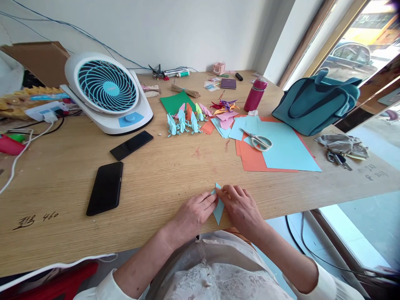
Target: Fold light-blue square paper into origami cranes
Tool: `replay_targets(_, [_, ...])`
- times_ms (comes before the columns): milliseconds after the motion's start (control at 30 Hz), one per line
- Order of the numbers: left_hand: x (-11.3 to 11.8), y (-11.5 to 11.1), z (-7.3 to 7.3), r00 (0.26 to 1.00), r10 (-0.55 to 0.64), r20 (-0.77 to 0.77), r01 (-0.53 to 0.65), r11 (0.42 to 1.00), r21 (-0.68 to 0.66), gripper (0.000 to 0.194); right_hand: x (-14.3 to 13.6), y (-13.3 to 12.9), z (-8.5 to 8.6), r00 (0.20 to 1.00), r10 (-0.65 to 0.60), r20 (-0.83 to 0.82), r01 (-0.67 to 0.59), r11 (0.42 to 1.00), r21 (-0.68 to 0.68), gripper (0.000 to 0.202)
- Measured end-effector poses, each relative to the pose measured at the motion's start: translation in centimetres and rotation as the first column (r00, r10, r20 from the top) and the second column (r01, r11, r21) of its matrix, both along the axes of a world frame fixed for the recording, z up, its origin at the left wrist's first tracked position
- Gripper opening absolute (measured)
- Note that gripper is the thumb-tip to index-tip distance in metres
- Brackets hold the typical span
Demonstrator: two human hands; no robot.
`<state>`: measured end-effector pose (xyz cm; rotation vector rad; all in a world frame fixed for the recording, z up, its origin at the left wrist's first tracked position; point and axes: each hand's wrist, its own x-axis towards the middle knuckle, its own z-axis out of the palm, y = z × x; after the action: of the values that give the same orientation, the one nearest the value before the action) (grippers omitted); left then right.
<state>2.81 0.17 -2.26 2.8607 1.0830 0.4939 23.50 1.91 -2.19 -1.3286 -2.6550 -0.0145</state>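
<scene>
A small light-blue folded paper [219,212], pointed at both ends, lies at the front edge of the table. My left hand [198,209] rests along its left side, fingertips pressing on it. From the right, my right hand [242,205] pinches the paper near its upper part, so the middle of the fold is partly hidden. Beyond my hands stand several folded paper cranes [183,121] in blue, pink, orange and green. Scissors [261,142] with white handles lie on a large light-blue sheet [289,143], which overlaps orange sheets [253,160].
Two black phones, one nearer [105,188] and one farther [131,145], lie left of my hands. A white fan [108,89] stands behind them. At the right are a magenta bottle [255,95], a teal bag [317,102] and keys [339,160] beside a grey cloth [343,144].
</scene>
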Motion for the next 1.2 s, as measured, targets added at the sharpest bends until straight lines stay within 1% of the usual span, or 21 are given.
replay_targets(167, [-0.1, -0.2, 0.0, 1.000, 0.004, -0.018, -0.005, 1.000, -0.024, 0.041, -0.1, 0.5, -0.4, 1.000, -0.025, -0.015, 0.025, 0.999, 0.034, 0.067])
replay_targets(333, [0.1, -0.3, 0.2, 0.999, 0.038, -0.036, -0.040, 0.998, -0.044, 0.041, 0.5, -0.1, 0.0, 0.998, 0.028, -0.055, -0.026, 0.999, 0.039, 0.067])
replay_targets(400, [0.3, -0.3, 0.1, 0.998, 0.048, -0.039, -0.050, 0.998, -0.046, 0.041, 0.6, -0.4, 0.2, 0.997, 0.036, -0.062, -0.035, 0.999, 0.023, 0.065])
replay_targets(500, [0.4, -0.3, 0.1, 0.998, 0.055, -0.040, -0.057, 0.997, -0.044, 0.038, 0.1, -0.7, 0.3, 0.998, 0.002, -0.070, 0.000, 1.000, 0.028, 0.060])
replay_targets(600, [0.5, -0.4, 0.1, 0.997, 0.064, -0.039, -0.066, 0.996, -0.052, 0.037, -0.5, -0.5, -0.1, 0.997, -0.055, -0.054, 0.058, 0.997, 0.056, 0.050])
replay_targets(667, [0.5, -0.4, 0.2, 0.997, 0.072, -0.041, -0.074, 0.995, -0.060, 0.037, -0.6, -0.3, -0.5, 0.996, -0.066, -0.057, 0.070, 0.996, 0.064, 0.047])
replay_targets(833, [0.5, -0.5, 0.1, 0.995, 0.091, -0.046, -0.093, 0.994, -0.052, 0.038, 0.2, -0.2, -1.1, 0.981, -0.054, -0.187, 0.060, 0.998, 0.027, 0.051])
replay_targets(967, [0.5, -0.6, -0.2, 0.992, 0.113, -0.050, -0.115, 0.993, -0.026, 0.037, 0.3, -0.4, -1.4, 0.952, -0.077, -0.295, 0.079, 0.997, -0.005, 0.042])
replay_targets(1200, [0.3, -0.5, -1.1, 0.994, 0.109, -0.033, -0.104, 0.988, 0.114, 0.036, -0.1, -0.4, -1.8, 0.890, -0.105, -0.443, 0.106, 0.994, -0.023, 0.035])
